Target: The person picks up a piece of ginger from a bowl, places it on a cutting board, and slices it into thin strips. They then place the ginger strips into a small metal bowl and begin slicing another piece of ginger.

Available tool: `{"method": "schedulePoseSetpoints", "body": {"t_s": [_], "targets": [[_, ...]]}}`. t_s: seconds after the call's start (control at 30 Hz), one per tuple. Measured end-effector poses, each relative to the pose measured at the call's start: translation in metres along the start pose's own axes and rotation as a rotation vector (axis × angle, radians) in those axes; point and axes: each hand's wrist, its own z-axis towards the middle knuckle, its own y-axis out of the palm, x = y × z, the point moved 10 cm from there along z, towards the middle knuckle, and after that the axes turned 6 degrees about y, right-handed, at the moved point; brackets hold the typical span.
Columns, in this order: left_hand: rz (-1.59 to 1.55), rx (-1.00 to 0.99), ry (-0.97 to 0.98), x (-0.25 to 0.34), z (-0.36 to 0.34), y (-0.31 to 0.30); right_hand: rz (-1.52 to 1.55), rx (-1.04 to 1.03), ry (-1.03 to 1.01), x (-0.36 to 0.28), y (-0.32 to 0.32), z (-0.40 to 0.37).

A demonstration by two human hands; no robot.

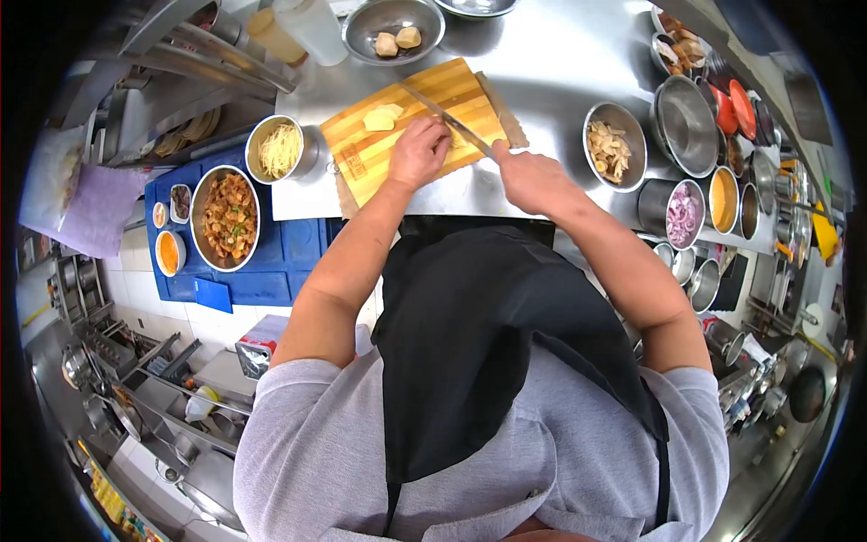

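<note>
Now the right hand (pixel 531 181) is wrapped around a knife (pixel 444 116) handle, and the left hand (pixel 420 152), fingers curled, rests on the cutting board (pixel 352 143) just beside the blade; what lies beneath it is mostly hidden. Pale yellow pieces (pixel 382 117) lie farther left on the board. Beyond, the metal bench (pixel 542 72) carries a bowl (pixel 358 36) with two peeled chunks (pixel 386 44) and, rightward, a bowl (pixel 636 143) of pale slices (pixel 609 152).
</note>
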Motion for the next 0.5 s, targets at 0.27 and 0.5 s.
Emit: {"method": "schedulePoseSetpoints", "body": {"t_s": [0.27, 0.5], "targets": [[-0.013, -0.002, -0.019, -0.008, -0.004, 0.004, -0.024, 0.038, 0.015, 0.019, 0.057, 0.009], [0.010, -0.014, -0.020, -0.009, -0.002, 0.006, -0.009, -0.038, 0.019, 0.009, 0.001, -0.006]]}}
